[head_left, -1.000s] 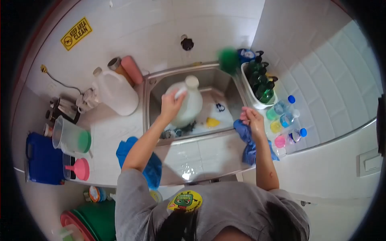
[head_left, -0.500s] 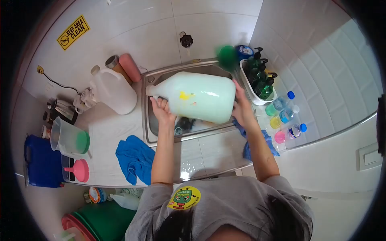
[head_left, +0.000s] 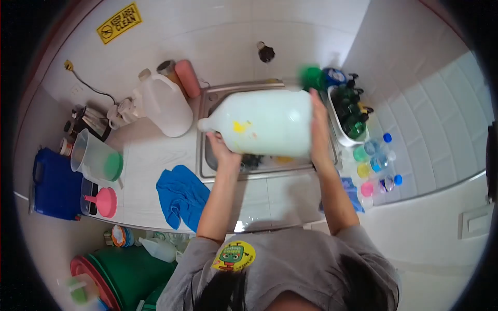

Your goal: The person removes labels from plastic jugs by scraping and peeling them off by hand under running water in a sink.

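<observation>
A big whitish jug (head_left: 270, 124) with yellow marks on its side lies sideways in the air above the metal sink (head_left: 207, 168). My left hand (head_left: 225, 154) holds it near the neck, which points left, with fingers partly hidden beneath. Against the wide base at the right, my right hand (head_left: 320, 127) presses with its fingers stretched along the end. Dark and yellowish items in the basin show only in part below the jug. Just beyond the base is a blurred green object (head_left: 313, 78).
To the left stand a white plastic jug (head_left: 166, 109), a clear pitcher (head_left: 93, 155) and a pink funnel (head_left: 106, 202). A blue cloth (head_left: 181, 194) lies on the counter. Right of the sink are a white tray (head_left: 342, 129) of green pump bottles and several small bottles (head_left: 380, 161).
The view has shifted, so the surroundings sit farther right. Both hands still hold the jug sideways over the sink; my right hand's fingers now reach higher along its base.
</observation>
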`<state>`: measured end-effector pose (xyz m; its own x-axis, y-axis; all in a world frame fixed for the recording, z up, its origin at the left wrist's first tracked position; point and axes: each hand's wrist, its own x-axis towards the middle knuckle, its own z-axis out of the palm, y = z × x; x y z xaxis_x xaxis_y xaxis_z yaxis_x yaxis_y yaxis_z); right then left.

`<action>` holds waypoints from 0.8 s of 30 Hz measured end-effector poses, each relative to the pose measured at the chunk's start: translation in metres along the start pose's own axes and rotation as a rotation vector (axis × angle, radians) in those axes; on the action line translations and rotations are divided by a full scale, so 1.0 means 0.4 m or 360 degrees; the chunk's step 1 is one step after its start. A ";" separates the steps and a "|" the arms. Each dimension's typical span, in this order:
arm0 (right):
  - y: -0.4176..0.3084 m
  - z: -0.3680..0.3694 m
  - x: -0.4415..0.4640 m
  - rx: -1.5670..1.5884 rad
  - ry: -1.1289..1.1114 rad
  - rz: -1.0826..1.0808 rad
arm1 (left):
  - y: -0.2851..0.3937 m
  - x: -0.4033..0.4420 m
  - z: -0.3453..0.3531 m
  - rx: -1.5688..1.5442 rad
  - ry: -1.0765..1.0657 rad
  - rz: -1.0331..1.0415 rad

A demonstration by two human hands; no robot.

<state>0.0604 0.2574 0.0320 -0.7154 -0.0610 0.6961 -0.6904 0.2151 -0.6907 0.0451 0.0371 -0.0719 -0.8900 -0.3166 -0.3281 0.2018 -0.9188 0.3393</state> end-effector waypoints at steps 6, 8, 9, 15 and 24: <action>-0.203 -0.105 -0.022 -0.0343 0.0137 -0.0269 | -0.062 -0.173 0.155 0.0012 -0.0269 -0.0351; -0.118 -0.037 -0.049 -0.0557 0.0080 -0.0355 | -0.092 -0.047 0.023 -0.0035 -0.0260 -0.0562; -0.055 -0.004 -0.048 -0.0615 0.0029 0.0051 | -0.123 0.018 -0.037 -0.0066 -0.0276 -0.0683; -0.308 -0.151 0.029 -0.0199 0.0237 -0.0191 | -0.150 -0.150 0.197 -0.0023 -0.0376 -0.0611; -0.131 -0.021 0.021 -0.0562 0.0118 -0.0016 | -0.044 -0.047 0.064 -0.0146 -0.0359 -0.0564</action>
<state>0.0912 0.2538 0.0757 -0.6898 0.0033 0.7240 -0.6085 0.5392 -0.5823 0.0479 0.0655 -0.0490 -0.9759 0.0723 -0.2061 -0.1060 -0.9818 0.1574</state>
